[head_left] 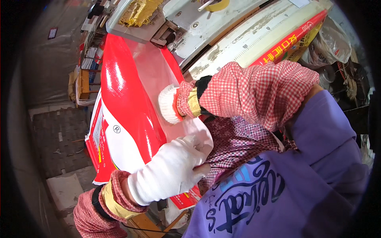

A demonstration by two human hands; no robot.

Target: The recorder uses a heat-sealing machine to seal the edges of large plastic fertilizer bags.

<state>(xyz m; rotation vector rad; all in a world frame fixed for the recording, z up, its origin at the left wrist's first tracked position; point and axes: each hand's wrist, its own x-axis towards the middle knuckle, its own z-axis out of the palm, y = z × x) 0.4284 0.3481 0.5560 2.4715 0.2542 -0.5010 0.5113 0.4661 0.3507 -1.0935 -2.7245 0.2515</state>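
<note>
A large glossy red and white plastic sack (131, 107) with a pale inner side hangs in front of me, below a pale machine head. My left hand (170, 168), in a white glove, is at the sack's near edge. Its fingers are curled on the whitish, folded rim (202, 137), and the thumb is held out beside it. My right hand (169, 104) reaches across against the sack's pale inner side. Only the ribbed white glove cuff with its orange edge shows clearly; the fingers are hidden.
The pale machine head (174, 23), partly wrapped in yellow cloth, stands above the sack. A worn white table surface (242, 39) runs to the upper right, with a red and yellow sack (293, 37) along it. Crumpled clear plastic (329, 43) lies at the far right. A wooden frame (149, 224) is below.
</note>
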